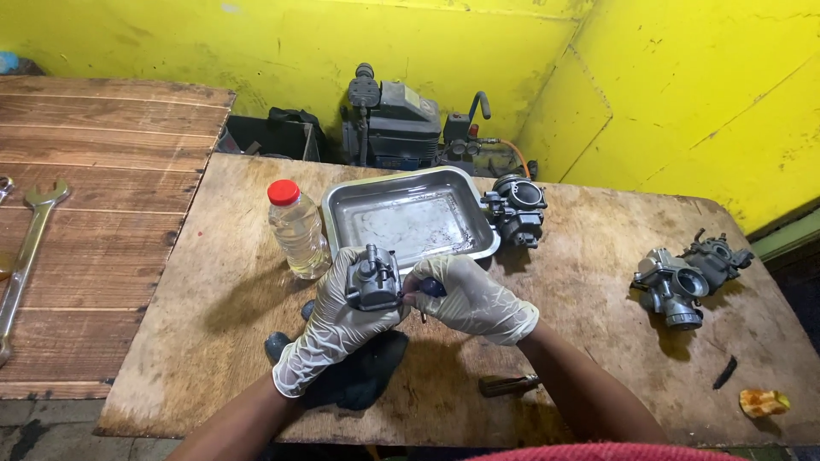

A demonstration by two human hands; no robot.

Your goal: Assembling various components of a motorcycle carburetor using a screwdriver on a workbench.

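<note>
Grey metal carburetor (373, 278) sits in the gloved left hand (335, 323), fingers closed around it, above the wooden bench (581, 341). The right hand (472, 299) is closed on a blue-handled screwdriver (427, 290) touching the carburetor. Behind stand a steel tray (410, 218) and a red-capped bottle (295, 227); more carburetors (688, 275) lie well apart, right.
</note>
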